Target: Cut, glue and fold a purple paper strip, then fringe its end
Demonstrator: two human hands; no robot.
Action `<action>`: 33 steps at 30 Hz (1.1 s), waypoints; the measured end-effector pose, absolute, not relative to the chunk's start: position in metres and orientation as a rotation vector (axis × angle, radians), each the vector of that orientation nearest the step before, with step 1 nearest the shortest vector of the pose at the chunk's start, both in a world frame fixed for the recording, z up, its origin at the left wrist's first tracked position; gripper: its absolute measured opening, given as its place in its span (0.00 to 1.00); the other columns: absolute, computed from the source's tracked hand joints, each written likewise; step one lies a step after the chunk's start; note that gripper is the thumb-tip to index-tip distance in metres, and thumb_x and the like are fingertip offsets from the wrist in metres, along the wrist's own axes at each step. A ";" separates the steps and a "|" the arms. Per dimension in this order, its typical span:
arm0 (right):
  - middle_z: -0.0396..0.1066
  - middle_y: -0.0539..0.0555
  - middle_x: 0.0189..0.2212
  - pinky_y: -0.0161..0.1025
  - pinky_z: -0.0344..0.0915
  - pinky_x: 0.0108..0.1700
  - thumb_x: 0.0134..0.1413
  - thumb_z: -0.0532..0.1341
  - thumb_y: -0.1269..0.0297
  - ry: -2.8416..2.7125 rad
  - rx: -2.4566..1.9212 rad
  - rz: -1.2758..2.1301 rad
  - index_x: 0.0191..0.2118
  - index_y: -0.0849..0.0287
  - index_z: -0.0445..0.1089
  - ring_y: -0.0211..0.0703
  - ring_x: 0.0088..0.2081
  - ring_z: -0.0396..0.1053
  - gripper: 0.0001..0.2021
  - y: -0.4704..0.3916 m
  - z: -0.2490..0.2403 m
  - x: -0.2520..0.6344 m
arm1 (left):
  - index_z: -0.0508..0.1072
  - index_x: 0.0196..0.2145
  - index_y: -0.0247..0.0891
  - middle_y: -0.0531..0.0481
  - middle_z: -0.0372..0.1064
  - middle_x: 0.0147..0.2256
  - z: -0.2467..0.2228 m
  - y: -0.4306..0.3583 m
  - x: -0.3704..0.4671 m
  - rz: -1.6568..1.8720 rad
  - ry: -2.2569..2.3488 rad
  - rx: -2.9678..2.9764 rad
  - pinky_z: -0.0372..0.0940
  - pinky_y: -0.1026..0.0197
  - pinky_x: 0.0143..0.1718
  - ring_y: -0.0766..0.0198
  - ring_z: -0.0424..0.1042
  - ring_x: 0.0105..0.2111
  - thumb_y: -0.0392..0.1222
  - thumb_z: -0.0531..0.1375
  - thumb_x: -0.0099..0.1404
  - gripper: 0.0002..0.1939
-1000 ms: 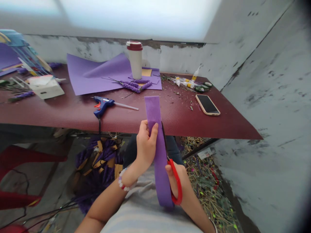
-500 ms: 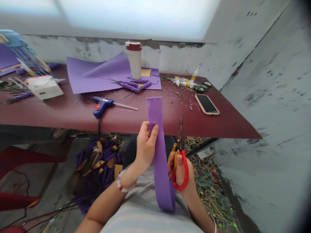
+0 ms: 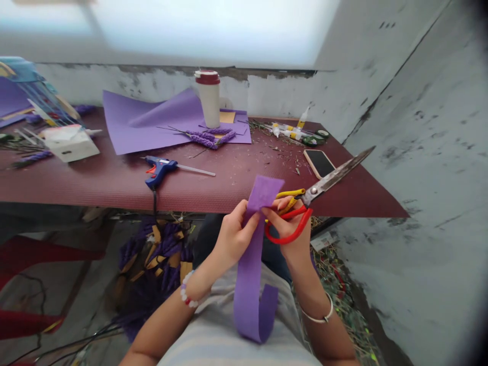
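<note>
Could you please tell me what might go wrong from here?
The right hand keeps hold of the scissors as it touches the purple strip, so they might slip or nick the strip. Seen from here, the blades cross in front of the smartphone and could scratch it if lowered. The glue gun's cord hangs over the table's front edge, so a snag might drag the glue gun off.
</note>
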State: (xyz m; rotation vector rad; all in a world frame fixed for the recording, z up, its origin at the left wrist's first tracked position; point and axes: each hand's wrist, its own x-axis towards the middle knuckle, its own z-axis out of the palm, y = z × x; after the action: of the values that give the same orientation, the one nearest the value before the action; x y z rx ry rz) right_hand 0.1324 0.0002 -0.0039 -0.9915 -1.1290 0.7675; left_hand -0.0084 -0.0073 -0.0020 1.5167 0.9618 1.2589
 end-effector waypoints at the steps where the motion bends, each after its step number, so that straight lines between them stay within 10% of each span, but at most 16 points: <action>1: 0.79 0.48 0.29 0.46 0.75 0.42 0.46 0.73 0.63 -1.136 -1.016 0.769 0.30 0.51 0.63 0.47 0.33 0.77 0.16 -0.001 -0.002 0.132 | 0.72 0.38 0.38 0.50 0.74 0.34 -0.002 -0.006 -0.009 1.256 0.996 1.552 0.62 0.62 0.37 0.61 0.69 0.34 0.48 0.59 0.72 0.10; 15: 0.82 0.54 0.30 0.44 0.79 0.33 0.47 0.74 0.55 -1.075 -1.205 0.775 0.30 0.53 0.63 0.50 0.30 0.81 0.18 -0.011 -0.001 0.143 | 0.75 0.32 0.37 0.53 0.73 0.28 0.007 0.001 -0.015 1.171 1.122 1.457 0.60 0.64 0.31 0.64 0.67 0.28 0.48 0.59 0.69 0.13; 22: 0.73 0.47 0.18 0.33 0.64 0.20 0.55 0.69 0.46 -0.978 -1.274 0.734 0.31 0.55 0.65 0.38 0.17 0.68 0.20 -0.018 -0.002 0.153 | 0.73 0.33 0.37 0.50 0.76 0.25 0.013 -0.006 -0.018 1.045 0.954 1.116 0.59 0.66 0.20 0.68 0.68 0.19 0.55 0.63 0.68 0.18; 33: 0.80 0.51 0.38 0.37 0.69 0.39 0.53 0.73 0.64 -1.042 -1.008 0.762 0.29 0.54 0.65 0.39 0.33 0.71 0.14 -0.033 -0.011 0.143 | 0.73 0.38 0.37 0.50 0.78 0.27 0.007 -0.009 -0.013 0.968 0.767 1.009 0.59 0.69 0.20 0.71 0.68 0.19 0.53 0.68 0.65 0.17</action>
State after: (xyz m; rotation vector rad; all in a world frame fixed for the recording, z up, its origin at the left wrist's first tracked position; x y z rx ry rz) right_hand 0.1427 -0.0326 -0.0106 -1.0078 -1.0417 0.7623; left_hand -0.0129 -0.0089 0.0066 1.0086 0.7666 0.9677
